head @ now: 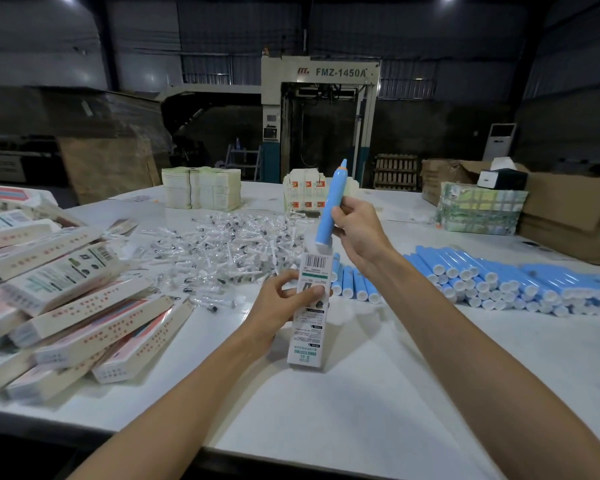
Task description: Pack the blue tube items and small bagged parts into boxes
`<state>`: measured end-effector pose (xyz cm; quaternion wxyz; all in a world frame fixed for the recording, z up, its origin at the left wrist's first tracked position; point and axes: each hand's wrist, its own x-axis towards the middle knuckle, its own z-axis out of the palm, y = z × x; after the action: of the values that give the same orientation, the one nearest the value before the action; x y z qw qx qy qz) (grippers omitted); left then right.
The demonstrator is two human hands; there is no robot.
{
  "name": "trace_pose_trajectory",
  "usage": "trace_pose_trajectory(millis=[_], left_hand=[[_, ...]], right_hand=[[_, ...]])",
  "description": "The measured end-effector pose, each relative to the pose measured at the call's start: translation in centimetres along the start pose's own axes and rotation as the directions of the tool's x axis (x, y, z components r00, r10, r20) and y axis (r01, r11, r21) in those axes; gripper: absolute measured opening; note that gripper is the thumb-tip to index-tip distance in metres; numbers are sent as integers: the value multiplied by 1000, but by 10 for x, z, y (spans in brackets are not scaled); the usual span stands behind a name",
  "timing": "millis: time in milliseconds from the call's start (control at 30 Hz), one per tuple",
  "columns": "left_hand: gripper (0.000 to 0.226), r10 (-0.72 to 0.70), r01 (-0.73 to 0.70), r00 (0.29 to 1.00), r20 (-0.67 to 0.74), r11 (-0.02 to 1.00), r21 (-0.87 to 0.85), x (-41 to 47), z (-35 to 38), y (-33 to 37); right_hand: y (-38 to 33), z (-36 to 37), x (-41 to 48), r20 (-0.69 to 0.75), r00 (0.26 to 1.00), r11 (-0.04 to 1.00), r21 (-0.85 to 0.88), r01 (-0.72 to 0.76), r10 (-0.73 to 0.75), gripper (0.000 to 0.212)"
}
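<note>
Two hands at work over the white table (326,410), each clamped on its own thing. Left hand (278,299) wrapped around the upright box (310,306), thumb across the printed face, probably to keep the open top steady and turned toward the tube. Right hand (355,230) pinched around the middle of the blue tube (329,206), held nearly vertical with the white end just at the box mouth, lined up for sliding down; whether already inside, hard to tell. Spare blue tubes (499,282) stacked at right, bagged parts (222,247) heaped behind, filled boxes (77,306) piled at left, all within easy reach.
</note>
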<state>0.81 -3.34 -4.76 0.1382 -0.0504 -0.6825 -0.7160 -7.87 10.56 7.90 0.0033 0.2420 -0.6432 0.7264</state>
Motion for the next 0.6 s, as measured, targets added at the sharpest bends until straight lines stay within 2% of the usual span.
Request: trace_pose_trajectory(millis=[133,200,333,400,500,600], left_hand=[[52,7,-7,1000,-9,1000,2,0,1,0],[50,9,-9,1000,-11,1000,2,0,1,0],[54,-10,10,1000,-4,1000,1,-1,1,-1],[54,-27,27,1000,11,1000,2,-2,2,-1],[51,-34,34,999,17,999,2,-4,4,0],[45,-36,36,999,-22,999,-11,-3,5,-1]], right_hand=[[14,-15,5,20,1000,982,-190,1,3,14],[13,-23,8,33,999,962,-273,-4,14,15],[10,-38,5,139,990,905,-420,60,-2,75],[12,-41,4,208,978,872,-473,126,-28,86],[13,-39,-1,228,972,820,-545,173,-54,75],[21,-41,-7,335,942,765,-601,231,-21,49]])
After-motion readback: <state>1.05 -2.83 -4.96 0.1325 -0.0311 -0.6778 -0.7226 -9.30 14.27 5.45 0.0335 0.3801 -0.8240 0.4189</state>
